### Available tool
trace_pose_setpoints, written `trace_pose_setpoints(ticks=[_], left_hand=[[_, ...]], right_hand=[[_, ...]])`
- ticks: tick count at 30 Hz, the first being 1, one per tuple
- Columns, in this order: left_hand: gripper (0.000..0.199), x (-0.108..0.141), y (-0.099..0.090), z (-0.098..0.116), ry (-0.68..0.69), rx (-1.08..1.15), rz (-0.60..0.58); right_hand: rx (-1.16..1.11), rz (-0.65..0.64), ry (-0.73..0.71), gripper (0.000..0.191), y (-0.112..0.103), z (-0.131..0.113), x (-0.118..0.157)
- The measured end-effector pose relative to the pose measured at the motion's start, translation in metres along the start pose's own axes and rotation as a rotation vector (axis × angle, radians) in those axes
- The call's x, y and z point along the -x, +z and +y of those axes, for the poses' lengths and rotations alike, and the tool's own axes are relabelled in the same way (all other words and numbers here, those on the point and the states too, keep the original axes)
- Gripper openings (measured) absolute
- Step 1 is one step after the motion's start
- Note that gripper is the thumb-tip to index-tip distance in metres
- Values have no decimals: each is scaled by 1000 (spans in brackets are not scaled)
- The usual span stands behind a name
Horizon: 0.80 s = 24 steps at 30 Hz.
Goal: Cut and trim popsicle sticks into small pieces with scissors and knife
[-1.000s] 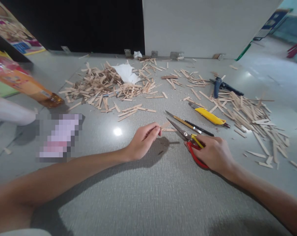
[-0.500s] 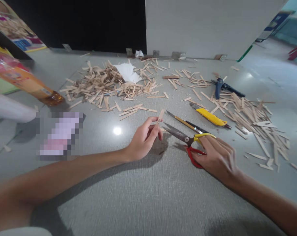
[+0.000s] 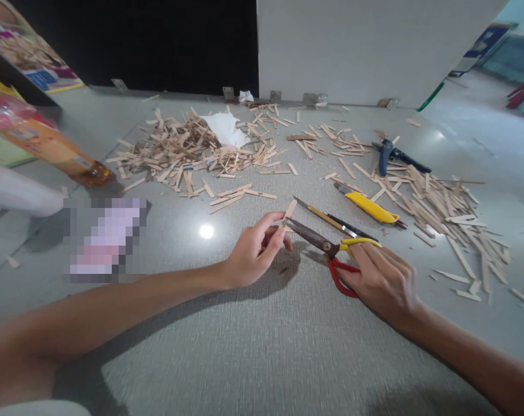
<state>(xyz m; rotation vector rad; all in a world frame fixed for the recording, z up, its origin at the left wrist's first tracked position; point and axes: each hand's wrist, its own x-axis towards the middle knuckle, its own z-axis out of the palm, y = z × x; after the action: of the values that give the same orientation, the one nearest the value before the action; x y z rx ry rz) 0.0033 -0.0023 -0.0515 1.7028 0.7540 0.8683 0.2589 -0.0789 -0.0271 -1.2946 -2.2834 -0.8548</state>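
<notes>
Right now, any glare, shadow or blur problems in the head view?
Head view: round glare spot on the floor beside the left hand; soft shadows under both forearms; wide-angle stretch toward the edges; bottle soft; phone-shaped patch pixelated, content unreadable.

"Where does the head view look from?"

"Above the near side of the metal scissors with red and yellow handles (image 3: 326, 247), facing forward and down over them."

"How near?"

"Fairly close: the bare left forearm (image 3: 144, 303) and bare right forearm (image 3: 474, 352) run in from the lower corners towards the scissors. It is also wide, reaching the upright black panel (image 3: 158, 46) and pale grey panel (image 3: 352, 52) beyond them."

"And the coverage?"

"One view takes it all in."
</notes>
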Motion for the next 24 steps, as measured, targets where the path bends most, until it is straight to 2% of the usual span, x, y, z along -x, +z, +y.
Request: trace_pose_setpoints(ticks=[9, 24], left_hand=[[44, 3, 0, 0, 31, 25, 10], [49, 2, -1, -1, -9, 61, 30]], right_hand=[[60, -19, -39, 66, -4, -1, -1], [46, -63, -51, 64, -3, 0, 6]])
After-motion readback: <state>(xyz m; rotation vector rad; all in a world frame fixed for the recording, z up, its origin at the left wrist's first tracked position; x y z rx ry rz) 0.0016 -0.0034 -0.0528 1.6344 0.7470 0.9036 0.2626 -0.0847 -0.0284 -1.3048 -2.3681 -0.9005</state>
